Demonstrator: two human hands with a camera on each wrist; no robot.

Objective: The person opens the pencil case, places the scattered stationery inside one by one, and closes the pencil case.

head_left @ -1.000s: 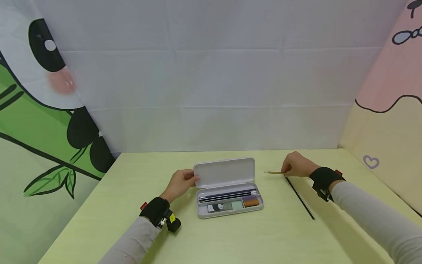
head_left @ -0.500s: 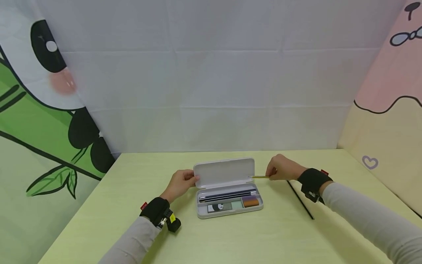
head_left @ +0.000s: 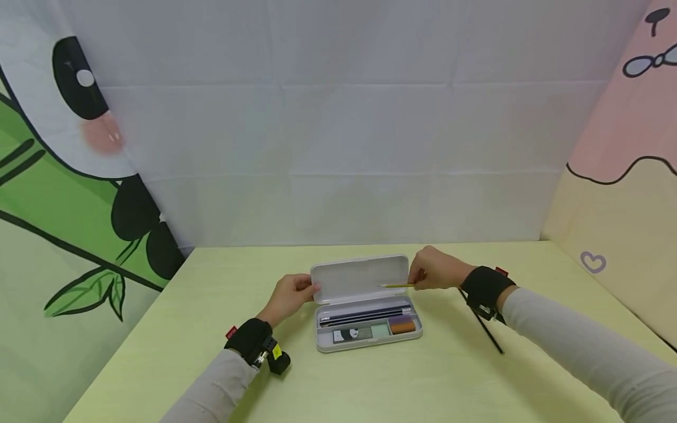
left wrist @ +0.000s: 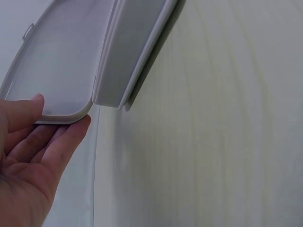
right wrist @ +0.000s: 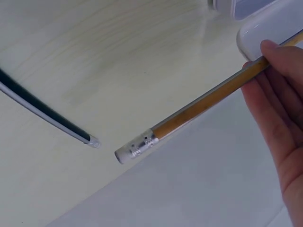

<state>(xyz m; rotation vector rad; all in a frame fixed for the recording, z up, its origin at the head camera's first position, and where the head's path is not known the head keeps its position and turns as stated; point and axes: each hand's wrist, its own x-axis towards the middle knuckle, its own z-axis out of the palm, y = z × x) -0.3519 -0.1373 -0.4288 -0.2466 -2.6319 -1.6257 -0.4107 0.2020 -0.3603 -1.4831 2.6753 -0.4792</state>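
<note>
My left hand [head_left: 290, 295] pinching lid [head_left: 361, 276] of pencil case [head_left: 368, 322], centre frame. My right hand [head_left: 435, 271] gripping pencil [head_left: 396, 285] over case, not yet laid inside. Black pen [head_left: 486, 329] waiting on table [head_left: 370, 382], lower right.

left hand [head_left: 290, 294]: fingers curled, gripping an edge
right hand [head_left: 435, 272]: fingers pinched closed, forearm reaching in from the right

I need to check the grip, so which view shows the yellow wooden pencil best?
The right wrist view: the yellow wooden pencil fills the frame, with its metal ferrule, eraser end and the right hand pinching it. The head view shows it small over the open white plastic case. The left wrist view misses it.
</note>
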